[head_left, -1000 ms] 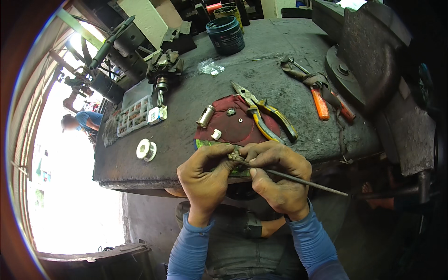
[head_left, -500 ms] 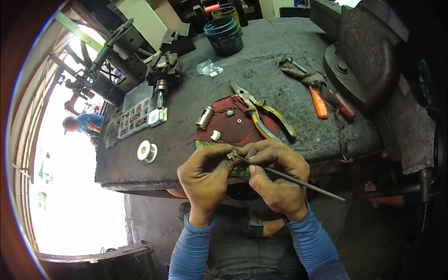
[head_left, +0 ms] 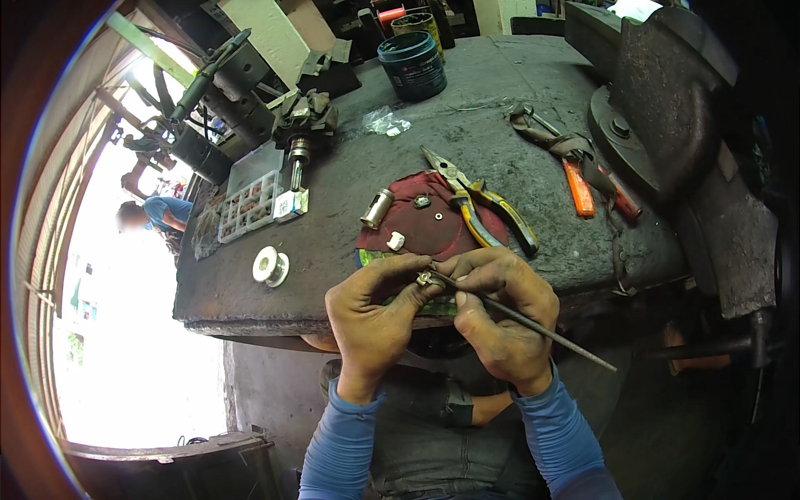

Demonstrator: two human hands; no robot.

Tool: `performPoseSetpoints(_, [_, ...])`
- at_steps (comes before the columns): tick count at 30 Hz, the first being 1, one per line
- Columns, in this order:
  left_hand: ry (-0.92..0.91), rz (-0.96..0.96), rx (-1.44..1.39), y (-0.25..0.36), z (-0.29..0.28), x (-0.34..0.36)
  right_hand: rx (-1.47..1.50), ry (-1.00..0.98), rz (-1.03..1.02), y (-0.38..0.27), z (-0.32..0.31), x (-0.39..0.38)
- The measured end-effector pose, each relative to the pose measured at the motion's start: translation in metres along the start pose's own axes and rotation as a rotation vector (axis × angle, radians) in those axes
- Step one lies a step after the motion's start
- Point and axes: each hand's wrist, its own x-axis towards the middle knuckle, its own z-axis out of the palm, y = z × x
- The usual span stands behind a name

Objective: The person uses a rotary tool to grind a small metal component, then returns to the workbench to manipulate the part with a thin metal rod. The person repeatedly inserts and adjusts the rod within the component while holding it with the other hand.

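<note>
My left hand [head_left: 371, 312] pinches a small brass-coloured metal part [head_left: 425, 277] between thumb and forefinger. A thin round file [head_left: 542, 330] lies in the closed fingers of my right hand [head_left: 507, 321], its tip at the small part and its other end slanting down to the right. Just beyond my hands, a dark red cloth pad [head_left: 417, 232] carries a metal cylinder [head_left: 377, 208], a white piece [head_left: 396, 241], a small dark part [head_left: 422, 202] and a tiny ring [head_left: 438, 217]. Pliers [head_left: 479, 200] with yellow and grey handles lie partly on the pad, jaws pointing away.
To the left are a solder spool [head_left: 270, 267], a compartment box [head_left: 250, 208] and a metal shaft [head_left: 297, 158]. A dark tub [head_left: 412, 71] stands at the back. Orange-handled cutters [head_left: 579, 187] lie near the heavy vise [head_left: 675, 108]. Another person [head_left: 162, 215] is outside, far left.
The view has shifted slightly, so the bench items appear a little further right. The small part has turned a little at the file's tip; both hands keep their grip.
</note>
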Motion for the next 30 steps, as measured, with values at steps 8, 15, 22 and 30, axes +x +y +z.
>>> performPoseSetpoints(8, [0.004, -0.012, -0.037, -0.001, 0.0, 0.0, -0.028, -0.026, 0.015, -0.002, -0.004, 0.002])
performPoseSetpoints(15, [0.0, -0.03, -0.058, 0.0, 0.0, 0.001, 0.018, 0.002, 0.031, -0.003, 0.001, 0.001])
performPoseSetpoints(22, [-0.019, 0.0, -0.099, -0.005, -0.001, 0.002, 0.057, 0.02, 0.074, -0.008, 0.001, 0.003])
performPoseSetpoints(30, [-0.024, 0.025, -0.027, -0.005, -0.002, 0.003, 0.067, -0.038, 0.181, -0.015, -0.005, 0.006])
